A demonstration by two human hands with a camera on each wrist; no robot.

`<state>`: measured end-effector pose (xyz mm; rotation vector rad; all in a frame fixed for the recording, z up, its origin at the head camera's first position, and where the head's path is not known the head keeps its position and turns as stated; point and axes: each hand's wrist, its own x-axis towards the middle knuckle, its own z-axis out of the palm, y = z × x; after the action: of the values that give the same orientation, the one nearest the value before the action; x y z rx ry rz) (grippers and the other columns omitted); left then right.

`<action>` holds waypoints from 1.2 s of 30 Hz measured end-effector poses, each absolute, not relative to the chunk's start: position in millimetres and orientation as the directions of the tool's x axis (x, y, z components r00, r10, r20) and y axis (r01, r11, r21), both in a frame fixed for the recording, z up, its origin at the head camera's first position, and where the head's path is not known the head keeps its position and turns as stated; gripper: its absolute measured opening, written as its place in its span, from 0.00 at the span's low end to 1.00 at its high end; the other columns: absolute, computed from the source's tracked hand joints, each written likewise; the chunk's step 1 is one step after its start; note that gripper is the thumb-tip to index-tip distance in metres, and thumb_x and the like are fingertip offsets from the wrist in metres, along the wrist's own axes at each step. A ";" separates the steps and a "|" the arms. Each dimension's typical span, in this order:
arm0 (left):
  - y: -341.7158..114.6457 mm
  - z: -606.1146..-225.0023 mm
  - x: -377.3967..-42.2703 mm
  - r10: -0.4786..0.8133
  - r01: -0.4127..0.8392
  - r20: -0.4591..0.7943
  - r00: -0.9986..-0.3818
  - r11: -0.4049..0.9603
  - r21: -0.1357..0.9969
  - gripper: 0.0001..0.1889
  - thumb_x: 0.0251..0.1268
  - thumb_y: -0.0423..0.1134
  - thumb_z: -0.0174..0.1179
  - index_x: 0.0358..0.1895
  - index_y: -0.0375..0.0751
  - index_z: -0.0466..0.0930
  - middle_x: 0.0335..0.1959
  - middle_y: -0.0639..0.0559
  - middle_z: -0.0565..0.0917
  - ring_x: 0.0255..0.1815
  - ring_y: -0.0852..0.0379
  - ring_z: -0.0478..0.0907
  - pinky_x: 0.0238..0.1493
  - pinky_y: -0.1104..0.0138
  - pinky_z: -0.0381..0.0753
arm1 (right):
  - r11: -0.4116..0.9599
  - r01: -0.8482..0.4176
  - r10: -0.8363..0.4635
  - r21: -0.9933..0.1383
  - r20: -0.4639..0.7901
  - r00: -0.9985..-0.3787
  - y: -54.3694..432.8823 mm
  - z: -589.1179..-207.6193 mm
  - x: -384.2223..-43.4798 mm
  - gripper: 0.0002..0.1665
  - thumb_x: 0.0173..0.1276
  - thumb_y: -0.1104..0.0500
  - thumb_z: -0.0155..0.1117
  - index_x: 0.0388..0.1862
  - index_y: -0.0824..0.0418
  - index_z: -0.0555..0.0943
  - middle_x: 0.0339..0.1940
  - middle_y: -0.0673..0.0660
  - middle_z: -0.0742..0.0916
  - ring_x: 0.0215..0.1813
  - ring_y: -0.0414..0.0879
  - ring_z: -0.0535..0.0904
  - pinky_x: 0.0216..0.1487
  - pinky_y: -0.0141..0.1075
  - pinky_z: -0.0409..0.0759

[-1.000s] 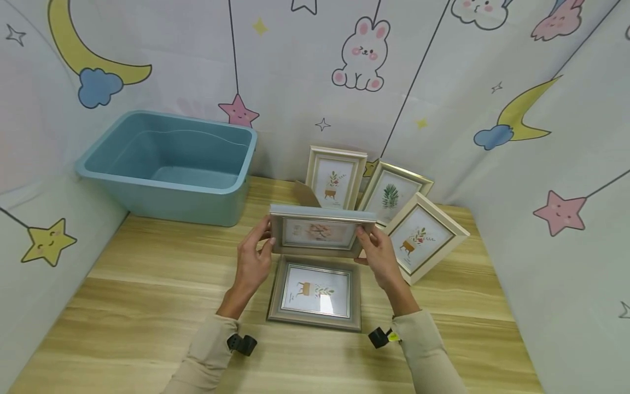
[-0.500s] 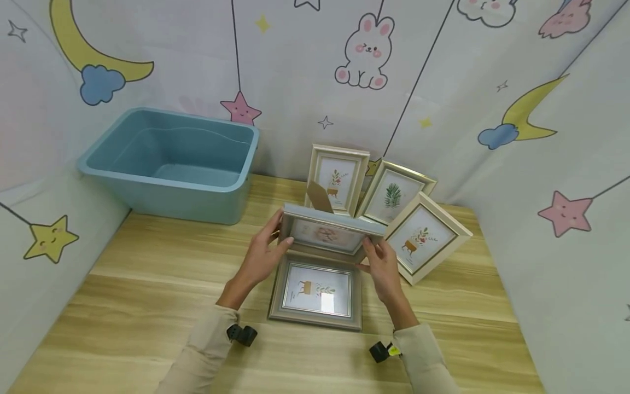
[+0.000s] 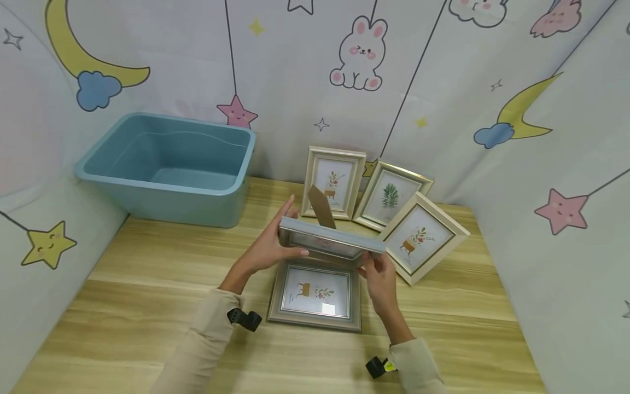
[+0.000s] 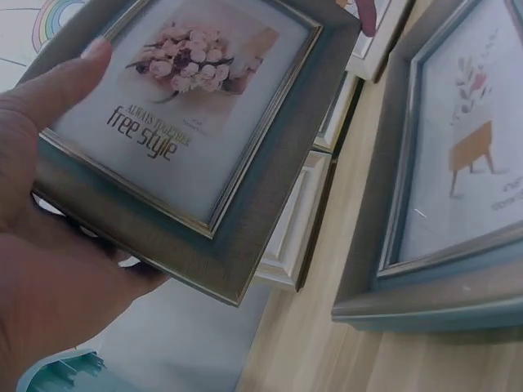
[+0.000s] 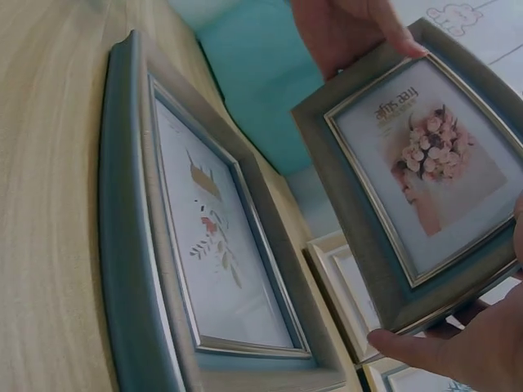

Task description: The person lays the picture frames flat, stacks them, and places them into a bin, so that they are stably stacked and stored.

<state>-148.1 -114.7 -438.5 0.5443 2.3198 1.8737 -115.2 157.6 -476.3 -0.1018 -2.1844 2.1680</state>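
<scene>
My left hand (image 3: 268, 246) and right hand (image 3: 381, 279) hold a grey-champagne picture frame (image 3: 332, 239) by its two ends, up on its long side with the top edge toward me. In the left wrist view the frame's print (image 4: 196, 73) shows a pink bouquet and the words "free style". The left thumb lies on its front border, the other fingers reach behind. Thumb and fingers of the right hand pinch the opposite end. A brown stand flap (image 3: 322, 207) juts up behind it. Just nearer to me, a similar frame (image 3: 317, 290) lies face up on the table.
Behind, a cream frame (image 3: 334, 180), a gold-edged frame (image 3: 394, 194) and a tilted cream frame (image 3: 425, 238) stand on the wooden table (image 3: 162, 306). At the back left sits a blue-green plastic tub (image 3: 182, 208). A printed cloth (image 3: 295, 71) hangs round the back and sides.
The held frame has tipped, so its front shows less and its top edge more, and shifted slightly right. My left thumb slid inward along its front. The brown flap behind now stands out more.
</scene>
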 end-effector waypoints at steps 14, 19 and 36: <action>-134.4 -424.7 -157.7 0.639 0.287 0.278 -0.717 -0.093 0.953 0.73 0.48 0.52 0.78 0.79 0.62 0.17 0.83 0.46 0.29 0.81 0.32 0.42 0.73 0.30 0.49 | -0.062 -0.334 -0.025 -0.940 0.336 -0.941 164.0 -488.7 -106.7 0.15 0.70 0.74 0.58 0.47 0.58 0.83 0.47 0.47 0.87 0.50 0.36 0.83 0.54 0.33 0.84; -138.7 -421.8 -157.6 0.704 0.295 0.310 -0.639 -0.149 0.944 0.74 0.48 0.51 0.78 0.78 0.60 0.15 0.82 0.47 0.23 0.82 0.33 0.37 0.73 0.31 0.47 | -0.073 -0.480 -0.070 -0.874 0.484 -0.872 168.8 -492.7 -109.6 0.11 0.69 0.73 0.59 0.49 0.77 0.79 0.54 0.56 0.87 0.60 0.40 0.81 0.61 0.30 0.79; -133.6 -415.4 -138.4 0.719 0.405 0.303 -0.625 -0.032 0.914 0.75 0.47 0.57 0.77 0.79 0.52 0.17 0.83 0.46 0.28 0.83 0.37 0.35 0.76 0.35 0.43 | -0.168 -0.590 -0.037 -0.790 0.603 -0.797 177.7 -491.4 -118.1 0.14 0.64 0.72 0.67 0.46 0.80 0.80 0.56 0.63 0.87 0.64 0.48 0.80 0.67 0.33 0.74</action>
<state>-138.4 -133.6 -415.4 1.1942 1.9800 1.7074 -118.1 177.7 -491.4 0.7153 -1.7293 2.0225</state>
